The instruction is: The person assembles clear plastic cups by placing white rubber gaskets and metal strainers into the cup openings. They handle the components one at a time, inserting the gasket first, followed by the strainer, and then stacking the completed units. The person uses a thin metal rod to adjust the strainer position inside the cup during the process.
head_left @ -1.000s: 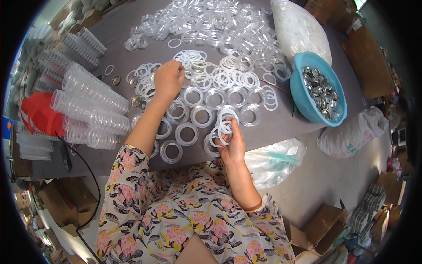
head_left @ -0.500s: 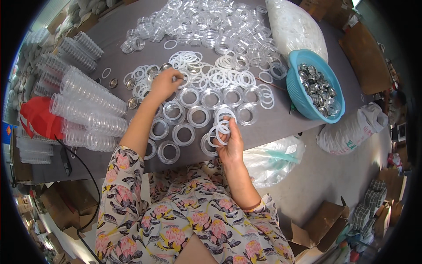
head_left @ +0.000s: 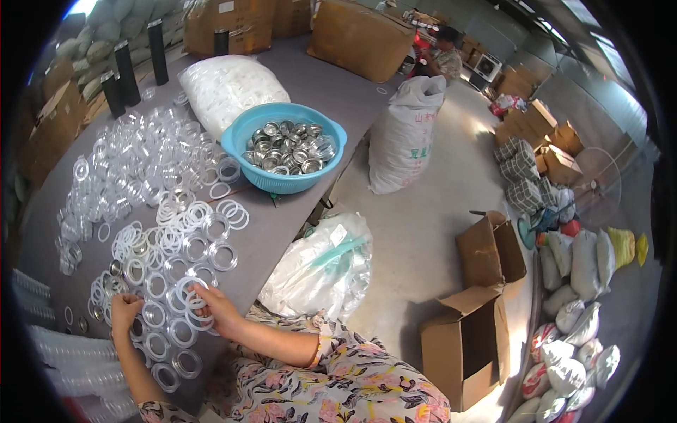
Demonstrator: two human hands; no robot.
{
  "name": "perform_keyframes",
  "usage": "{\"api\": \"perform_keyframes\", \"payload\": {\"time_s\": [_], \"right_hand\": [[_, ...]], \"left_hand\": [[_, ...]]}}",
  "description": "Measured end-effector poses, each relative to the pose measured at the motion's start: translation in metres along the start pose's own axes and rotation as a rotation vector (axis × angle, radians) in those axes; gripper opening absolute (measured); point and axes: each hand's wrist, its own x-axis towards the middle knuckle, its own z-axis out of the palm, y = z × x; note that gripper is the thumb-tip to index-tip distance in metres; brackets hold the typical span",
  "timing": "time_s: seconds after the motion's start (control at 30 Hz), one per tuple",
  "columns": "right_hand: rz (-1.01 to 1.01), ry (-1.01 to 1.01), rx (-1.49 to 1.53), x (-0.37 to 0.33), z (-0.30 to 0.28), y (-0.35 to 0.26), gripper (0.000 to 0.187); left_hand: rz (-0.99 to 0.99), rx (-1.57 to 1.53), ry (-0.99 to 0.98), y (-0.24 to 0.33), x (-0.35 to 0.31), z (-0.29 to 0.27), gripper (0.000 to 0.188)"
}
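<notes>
Over the table (head_left: 278,236) at the lower left, both my hands are among clear plastic rings (head_left: 187,376) laid in rough rows. In my right hand (head_left: 220,312) are several thin white rings (head_left: 180,287), pinched by the edge and overlapping. My left hand (head_left: 125,310) has its fingers pressed together beside the left side of the rows; whatever is between them is too small to make out. Just beyond it sit small silvery metal caps (head_left: 116,267). Loose white rings (head_left: 168,241) lie heaped past the rows.
A blue basin (head_left: 282,185) of metal caps stands near the table's right edge, beside a full white bag (head_left: 233,88). Clear ring-shaped parts (head_left: 134,151) are piled at left; stacked clear cups (head_left: 74,349) stand nearer. A sack (head_left: 405,141) and open carton (head_left: 458,352) occupy the floor.
The view has swung to the right, bringing in more floor and a person in the background. My left hand has moved nearer along the clear rings; my right still holds the white rings.
</notes>
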Motion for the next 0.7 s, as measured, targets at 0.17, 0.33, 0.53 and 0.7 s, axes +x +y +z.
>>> {"api": "perform_keyframes", "payload": {"time_s": [0.17,0.33,0.53,0.7], "right_hand": [[-0.015,0.027,-0.031,-0.011,0.003,-0.011,0.026],[-0.005,0.034,-0.071,-0.017,0.008,-0.012,0.027],[-0.012,0.018,-0.024,-0.021,0.013,-0.007,0.024],[-0.024,0.012,-0.046,-0.020,0.013,-0.005,0.024]], "left_hand": [[0.000,0.001,-0.065,0.024,0.003,0.004,0.009],[0.052,0.124,0.027,0.023,-0.003,0.005,0.010],[0.054,0.135,0.154,0.028,-0.005,0.015,0.011],[-0.013,-0.030,0.075,0.024,0.003,0.012,0.016]]}}
